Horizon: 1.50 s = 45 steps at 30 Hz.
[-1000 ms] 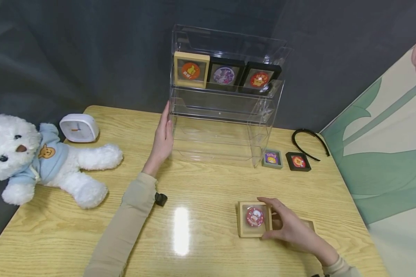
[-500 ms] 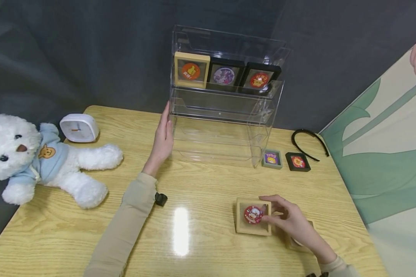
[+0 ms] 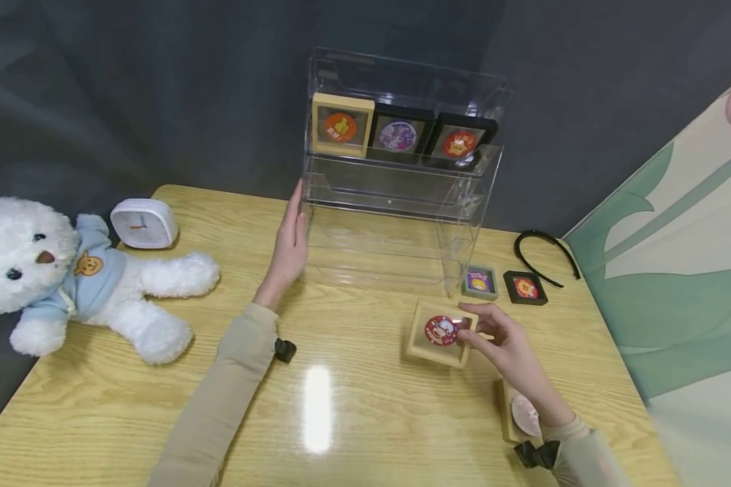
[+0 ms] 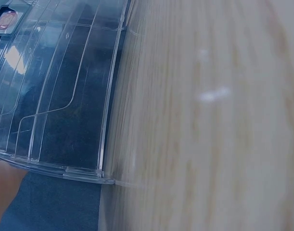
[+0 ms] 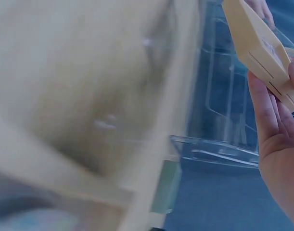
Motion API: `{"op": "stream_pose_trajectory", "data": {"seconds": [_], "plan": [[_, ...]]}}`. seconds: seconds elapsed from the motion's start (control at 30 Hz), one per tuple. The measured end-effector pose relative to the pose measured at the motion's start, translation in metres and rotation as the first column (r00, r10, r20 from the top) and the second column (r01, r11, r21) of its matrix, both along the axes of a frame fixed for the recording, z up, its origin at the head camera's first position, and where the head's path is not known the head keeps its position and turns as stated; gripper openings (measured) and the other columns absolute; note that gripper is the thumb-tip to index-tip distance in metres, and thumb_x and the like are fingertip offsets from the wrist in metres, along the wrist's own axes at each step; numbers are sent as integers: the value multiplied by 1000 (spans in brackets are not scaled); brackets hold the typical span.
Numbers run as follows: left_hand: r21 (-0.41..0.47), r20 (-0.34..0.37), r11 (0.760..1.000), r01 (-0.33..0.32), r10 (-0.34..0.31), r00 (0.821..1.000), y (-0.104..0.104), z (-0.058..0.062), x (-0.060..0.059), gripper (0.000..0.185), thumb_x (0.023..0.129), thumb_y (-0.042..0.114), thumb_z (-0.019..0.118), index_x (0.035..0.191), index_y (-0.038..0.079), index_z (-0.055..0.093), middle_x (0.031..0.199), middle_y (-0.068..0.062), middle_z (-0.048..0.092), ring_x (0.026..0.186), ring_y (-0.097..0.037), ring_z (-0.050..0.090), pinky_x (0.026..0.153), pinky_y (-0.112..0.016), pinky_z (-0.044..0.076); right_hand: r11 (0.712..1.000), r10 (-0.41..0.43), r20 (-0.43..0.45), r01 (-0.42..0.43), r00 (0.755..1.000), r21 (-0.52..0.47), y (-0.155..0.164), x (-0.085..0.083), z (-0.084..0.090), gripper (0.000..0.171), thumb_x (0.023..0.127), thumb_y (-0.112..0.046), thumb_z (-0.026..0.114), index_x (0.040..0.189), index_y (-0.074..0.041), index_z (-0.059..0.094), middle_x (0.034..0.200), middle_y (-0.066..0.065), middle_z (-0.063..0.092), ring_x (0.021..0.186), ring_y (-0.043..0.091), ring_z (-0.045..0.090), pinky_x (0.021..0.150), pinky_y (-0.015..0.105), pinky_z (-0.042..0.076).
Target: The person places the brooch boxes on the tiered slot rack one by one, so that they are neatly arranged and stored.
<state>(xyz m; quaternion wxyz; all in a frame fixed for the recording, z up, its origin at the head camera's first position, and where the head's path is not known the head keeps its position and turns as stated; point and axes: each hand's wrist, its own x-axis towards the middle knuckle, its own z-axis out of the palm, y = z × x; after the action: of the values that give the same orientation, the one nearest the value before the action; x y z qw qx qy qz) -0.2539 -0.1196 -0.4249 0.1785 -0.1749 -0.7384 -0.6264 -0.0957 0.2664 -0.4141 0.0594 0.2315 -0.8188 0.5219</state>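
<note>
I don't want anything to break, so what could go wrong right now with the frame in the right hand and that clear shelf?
The right hand holds the wooden frame only by one edge, tilted above the table; it might slip. The clear shelf is steadied by just the left hand flat against its side, so a bump could shift it and the three frames on top.

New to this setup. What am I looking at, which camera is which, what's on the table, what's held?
No robot: a person works with bare hands. The wide picture comes from a head camera; the two blurry close-ups come from cameras on each wrist. The left hand lies flat against the side of a clear acrylic shelf, which holds three framed badges on its top tier. The right hand grips a tan framed badge, lifted and tilted. On the wooden table lie a teddy bear, a white clock, two small frames, a black headband and another tan frame.
</note>
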Motion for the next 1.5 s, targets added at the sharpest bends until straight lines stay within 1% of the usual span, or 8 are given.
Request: {"op": "stream_pose_trajectory", "data": {"seconds": [0.23,0.47,0.6,0.87,1.17,1.27,1.4,1.5], "plan": [[-2,5,1000,-1,1,1000,1,2,1,56,117,4,24,171,3,11,177,-16,13,163,-32,14,132,-34,13,994,23,-30,-26,999,-107,-7,-26,23,45,95,22,65,139,15,58,110,3,74,80,13,73,77,26,65],[7,41,1000,22,-22,999,3,32,23,54,116,1,24,169,-5,13,176,-23,14,162,-35,14,131,-33,15,997,-50,-120,43,992,-57,-16,-48,43,44,94,18,70,137,9,64,99,4,74,70,8,65,71,20,62],[9,41,1000,23,-24,999,3,36,27,54,116,0,25,168,-6,13,176,-23,14,163,-34,13,131,-32,14,996,-63,-147,52,987,-73,-20,-59,52,45,94,20,70,137,9,65,102,1,75,69,9,64,68,18,60],[10,27,1000,18,-18,999,3,34,25,54,115,-2,25,168,-6,15,175,-23,14,162,-35,14,131,-32,14,989,-35,-169,10,985,-146,-31,-73,65,46,94,23,66,138,11,63,109,3,73,78,8,68,61,16,52],[27,29,999,23,-24,999,2,34,26,55,115,-3,25,169,-5,14,176,-23,14,162,-35,15,131,-32,15,978,-12,-189,-28,982,-208,-53,-91,77,48,92,27,65,137,11,63,106,2,75,81,10,72,78,20,62],[27,12,999,17,-17,1000,0,19,15,56,116,0,25,171,1,15,177,-17,14,163,-30,15,131,-32,16,976,-20,-193,-23,981,-217,-62,-100,83,46,93,24,66,137,10,64,107,3,74,84,10,72,79,21,63],[16,-1,1000,-1,1,1000,-1,0,-1,56,117,3,25,172,5,15,178,-13,15,163,-27,15,131,-32,15,979,-35,-241,-15,970,-204,-76,-113,89,44,95,19,68,137,6,65,105,3,75,78,10,68,76,20,61],[6,10,1000,-4,4,1000,1,1,-1,56,116,1,24,171,0,14,177,-18,13,163,-33,14,132,-33,13,976,-43,-266,-17,963,-218,-87,-123,92,42,96,17,69,137,5,66,103,1,74,72,10,62,71,19,58]]}}
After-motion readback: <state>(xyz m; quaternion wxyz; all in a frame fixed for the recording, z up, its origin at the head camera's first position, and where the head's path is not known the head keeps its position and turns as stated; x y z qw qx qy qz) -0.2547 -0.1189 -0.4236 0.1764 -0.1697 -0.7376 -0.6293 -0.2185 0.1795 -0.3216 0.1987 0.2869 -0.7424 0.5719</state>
